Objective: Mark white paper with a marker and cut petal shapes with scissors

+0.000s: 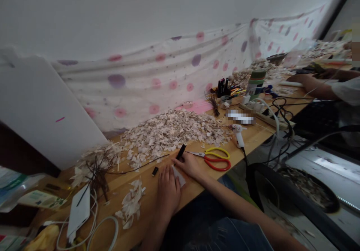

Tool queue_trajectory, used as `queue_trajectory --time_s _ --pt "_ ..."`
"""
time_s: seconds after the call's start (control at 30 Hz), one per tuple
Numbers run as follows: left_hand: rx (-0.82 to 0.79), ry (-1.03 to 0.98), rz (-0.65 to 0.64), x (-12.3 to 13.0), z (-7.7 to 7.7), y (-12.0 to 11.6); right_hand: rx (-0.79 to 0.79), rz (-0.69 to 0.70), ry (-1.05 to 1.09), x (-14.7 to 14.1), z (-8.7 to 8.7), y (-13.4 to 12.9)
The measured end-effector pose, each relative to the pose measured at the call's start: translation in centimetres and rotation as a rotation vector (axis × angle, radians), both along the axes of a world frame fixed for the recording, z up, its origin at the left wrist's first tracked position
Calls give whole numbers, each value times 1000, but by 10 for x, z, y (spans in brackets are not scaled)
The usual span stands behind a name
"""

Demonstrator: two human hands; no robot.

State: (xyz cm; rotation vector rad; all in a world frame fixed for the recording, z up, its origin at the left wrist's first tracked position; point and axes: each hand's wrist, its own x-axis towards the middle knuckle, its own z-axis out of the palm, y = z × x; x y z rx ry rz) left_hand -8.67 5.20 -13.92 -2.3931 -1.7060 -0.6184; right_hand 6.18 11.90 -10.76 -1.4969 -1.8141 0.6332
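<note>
My right hand [187,165] pinches a short black stick [181,152] over the wooden workbench [135,191]. A thin dark wire [137,164] runs left from near that stick. My left hand [168,193] rests closed just below, on a white papery piece [179,177] that sticks out from under it. Red-and-yellow-handled scissors [216,159] lie just right of my right hand. Behind both hands rises a large heap of pale papery flakes [168,131]. A smaller flake pile [131,204] lies left of my left hand.
A dark twig bundle [97,172] and a white power bank [78,213] with cables lie left. Right stand a glue gun [238,135], power strip [261,114], and green flask [256,83]. A co-worker's hand [306,80] works at the far right.
</note>
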Motion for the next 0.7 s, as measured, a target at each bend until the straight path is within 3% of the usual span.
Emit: queue_trajectory --time_s 0.7 --pt "4 1 -6 0 1 -1 6 31 10 1 -10 2"
